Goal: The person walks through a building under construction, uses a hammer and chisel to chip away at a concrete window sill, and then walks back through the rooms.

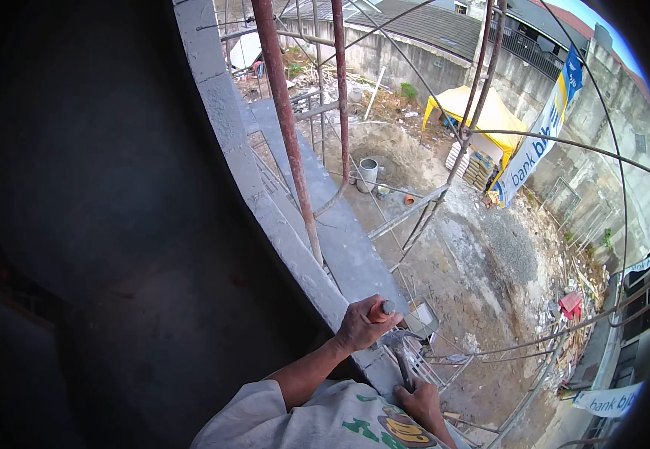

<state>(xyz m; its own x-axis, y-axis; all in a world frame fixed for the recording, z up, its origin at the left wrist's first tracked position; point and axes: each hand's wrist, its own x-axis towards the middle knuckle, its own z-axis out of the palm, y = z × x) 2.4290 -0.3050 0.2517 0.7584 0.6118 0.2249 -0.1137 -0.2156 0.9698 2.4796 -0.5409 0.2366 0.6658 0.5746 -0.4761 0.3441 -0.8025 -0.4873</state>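
My left hand (365,327) is closed around the orange handle (379,311) of a short tool with a round grey end cap; the fist hides its lower end. Lower down, my right hand (421,404) grips the dark shaft of a claw hammer (405,364). The hammer's metal head lies just below my left fist, overlapping it in this view. Both hands are over the top of a grey plastered wall (306,269), close to my body.
Rusty scaffold pipes (286,112) rise beyond the wall, beside a grey ledge (351,239). Far below lies a dirt yard (445,262) with a drum (368,174), a yellow canopy (482,112) and a banner (538,138). Deep shadow fills the left side.
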